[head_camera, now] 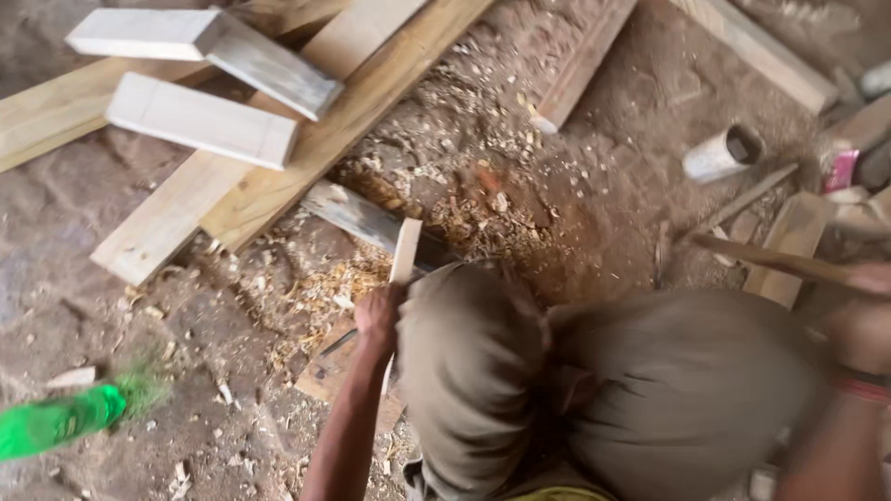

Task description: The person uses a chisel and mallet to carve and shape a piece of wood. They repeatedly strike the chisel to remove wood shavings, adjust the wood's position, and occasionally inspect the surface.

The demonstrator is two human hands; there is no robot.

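My left hand (378, 317) grips a thin pale wooden slat (406, 249) and holds it upright on a small wooden block (329, 369) on the dirt floor, just left of my bent knees in olive trousers (594, 390). My right hand (863, 320) is blurred at the right edge, with a red band on its wrist. It is closed on a long wooden tool handle (775, 262) that points left; the tool's head is out of view.
Pale planks (306, 139) and short boards (200, 119) lie stacked at the upper left. Wood shavings (464, 186) cover the ground ahead. A white cylinder (722, 154) and wood offcuts (789, 237) lie at the right, a green plastic bottle (60, 419) at the lower left.
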